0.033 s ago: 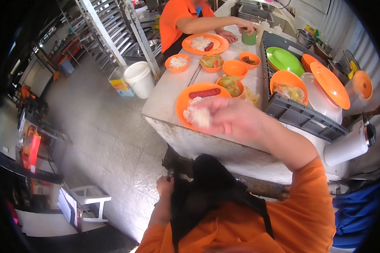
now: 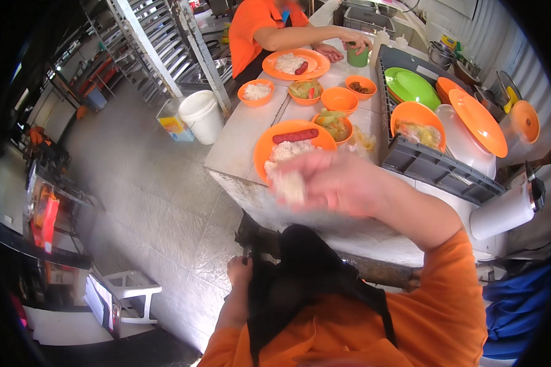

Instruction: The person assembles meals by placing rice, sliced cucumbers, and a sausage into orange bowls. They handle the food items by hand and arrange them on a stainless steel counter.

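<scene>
My right hand (image 2: 337,183) reaches over the near edge of the counter, its fingers closed in a pinch around a clump of white rice (image 2: 289,185). Just beyond it lies an orange plate (image 2: 264,142) with a red sausage (image 2: 296,136) and more rice (image 2: 292,150); the hand covers its near right part. My left hand (image 2: 239,269) is low beside my leg, against black cloth; its fingers are small and partly hidden, so their grip is unclear. Close behind the plate stands an orange bowl of cooked vegetables (image 2: 333,126).
Across the counter (image 2: 239,137), a person's hand (image 2: 355,41) holds a green cup (image 2: 357,58) near a second orange plate (image 2: 319,63). A grey crate (image 2: 441,165) of dishes stands at right. A white bucket (image 2: 201,116) is on the floor at left.
My right hand has drawn slightly toward me with the rice, uncovering more of the rice on the plate. My left hand has not moved.
</scene>
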`<state>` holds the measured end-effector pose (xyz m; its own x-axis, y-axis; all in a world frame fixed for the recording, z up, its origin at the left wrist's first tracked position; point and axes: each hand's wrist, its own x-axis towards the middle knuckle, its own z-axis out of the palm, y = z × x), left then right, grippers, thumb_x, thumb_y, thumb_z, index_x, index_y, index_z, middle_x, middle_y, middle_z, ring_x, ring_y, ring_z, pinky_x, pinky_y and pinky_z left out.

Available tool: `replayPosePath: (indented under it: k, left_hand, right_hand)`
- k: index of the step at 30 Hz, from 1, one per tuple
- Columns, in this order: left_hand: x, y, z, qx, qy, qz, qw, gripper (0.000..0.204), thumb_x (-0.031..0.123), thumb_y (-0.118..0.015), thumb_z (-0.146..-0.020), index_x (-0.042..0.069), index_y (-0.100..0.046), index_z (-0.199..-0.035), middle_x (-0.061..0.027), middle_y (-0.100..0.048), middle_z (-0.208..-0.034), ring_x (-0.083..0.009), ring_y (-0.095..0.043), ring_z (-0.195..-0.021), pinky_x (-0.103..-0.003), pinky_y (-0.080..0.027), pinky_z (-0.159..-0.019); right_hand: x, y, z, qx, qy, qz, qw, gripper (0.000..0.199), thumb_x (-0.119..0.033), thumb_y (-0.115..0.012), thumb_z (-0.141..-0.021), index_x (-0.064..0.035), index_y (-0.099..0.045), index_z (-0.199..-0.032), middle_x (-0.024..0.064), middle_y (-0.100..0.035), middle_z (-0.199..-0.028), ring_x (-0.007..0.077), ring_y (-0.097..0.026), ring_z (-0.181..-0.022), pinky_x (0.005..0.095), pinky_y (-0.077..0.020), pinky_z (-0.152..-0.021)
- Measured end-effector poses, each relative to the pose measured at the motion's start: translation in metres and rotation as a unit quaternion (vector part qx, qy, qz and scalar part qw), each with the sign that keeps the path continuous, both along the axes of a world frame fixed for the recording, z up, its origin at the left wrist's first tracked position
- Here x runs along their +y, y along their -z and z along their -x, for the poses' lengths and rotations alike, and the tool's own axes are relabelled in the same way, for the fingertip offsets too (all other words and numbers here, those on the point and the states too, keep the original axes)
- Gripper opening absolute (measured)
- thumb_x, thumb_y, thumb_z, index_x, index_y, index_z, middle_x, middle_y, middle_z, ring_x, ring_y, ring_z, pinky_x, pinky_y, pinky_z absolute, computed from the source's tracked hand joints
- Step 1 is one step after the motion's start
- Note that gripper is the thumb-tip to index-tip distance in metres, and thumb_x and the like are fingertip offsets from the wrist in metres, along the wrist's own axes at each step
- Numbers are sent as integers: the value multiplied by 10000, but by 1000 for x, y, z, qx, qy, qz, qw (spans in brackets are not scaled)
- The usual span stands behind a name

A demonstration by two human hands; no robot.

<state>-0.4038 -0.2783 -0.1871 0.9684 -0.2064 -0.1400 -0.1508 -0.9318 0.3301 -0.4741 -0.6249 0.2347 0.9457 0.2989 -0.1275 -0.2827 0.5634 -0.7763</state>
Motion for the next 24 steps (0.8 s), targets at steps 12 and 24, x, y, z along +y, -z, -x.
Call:
replayPosePath:
  k: [12, 24]
  left_hand:
    - [-2, 10, -9, -18, 9, -6, 1000, 327, 406, -631, -839, 137, -676, -1018, -101, -617, -1107, -322, -539, -1109, -444, -430, -974]
    - [-2, 2, -10, 34, 3, -21, 999, 384, 409, -632, -846, 113, -681, -1085, -137, -610, -1227, -327, -509, -1213, -435, -385, -1047]
  right_hand:
    - [38, -90, 71, -269, -173, 76, 944, 335, 43, -578, -909, 22, -549, -1242, 127, -695, -1041, 207, -675, -997, 288, -551, -827]
    - [-7, -35, 2, -198, 32, 182, 963, 317, 18, -558, -922, -23, -505, -1232, 126, -675, -1052, 159, -658, -944, 291, -539, -814]
